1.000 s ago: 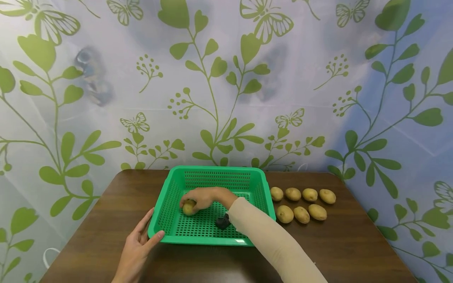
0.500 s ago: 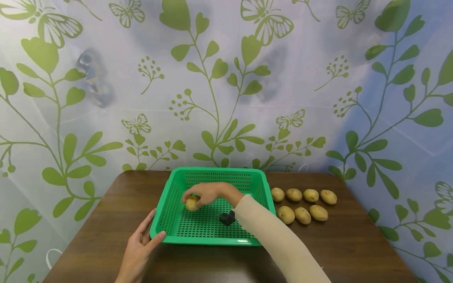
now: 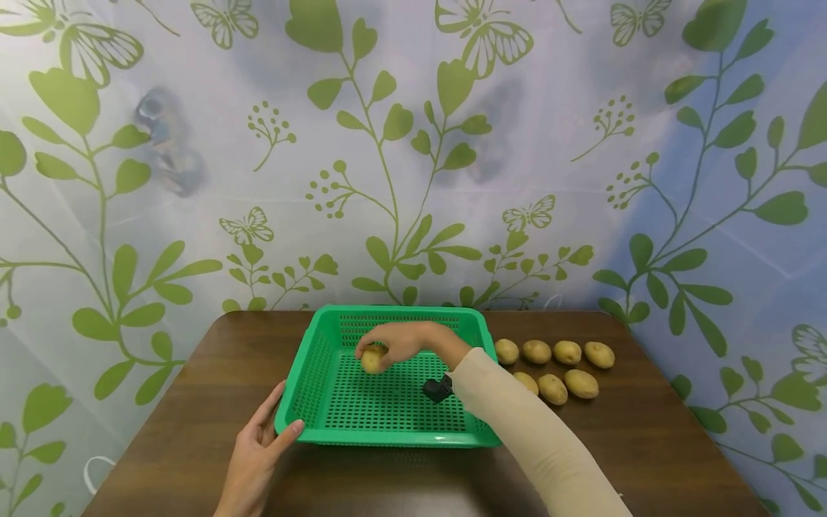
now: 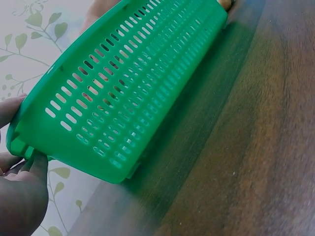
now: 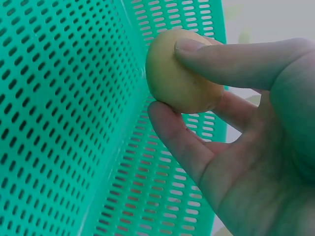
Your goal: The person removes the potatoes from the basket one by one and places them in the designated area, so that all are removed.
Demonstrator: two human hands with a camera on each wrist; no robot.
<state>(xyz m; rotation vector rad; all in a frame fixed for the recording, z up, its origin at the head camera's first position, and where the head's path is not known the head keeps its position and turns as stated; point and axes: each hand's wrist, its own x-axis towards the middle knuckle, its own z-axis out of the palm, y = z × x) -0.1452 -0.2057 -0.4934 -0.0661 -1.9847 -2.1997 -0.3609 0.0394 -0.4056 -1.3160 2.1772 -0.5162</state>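
Observation:
A green plastic basket [image 3: 394, 437] with slotted walls stands on the table. My left hand [image 3: 253, 452] grips its near left corner, thumb over the rim and fingers on the outside; the left wrist view shows the slotted side wall and part of that hand [image 4: 24, 196]. Inside the basket, my right hand [image 3: 403, 341] holds a potato [image 3: 372, 360] above the slotted floor. In the right wrist view the thumb and fingers pinch the same potato [image 5: 172, 73], with the basket's wall behind it.
Several potatoes lie in two rows right of the basket, among them a back-row potato [image 3: 566, 352] and a front-row potato [image 3: 581, 384]. A black wrist camera [image 3: 437, 389] hangs under the right wrist. A patterned cloth [image 3: 413, 143] rises behind the brown table [image 3: 226, 352].
My right hand has moved right and toward the back of the basket, lifting the potato with it. The left hand keeps its place at the basket's corner.

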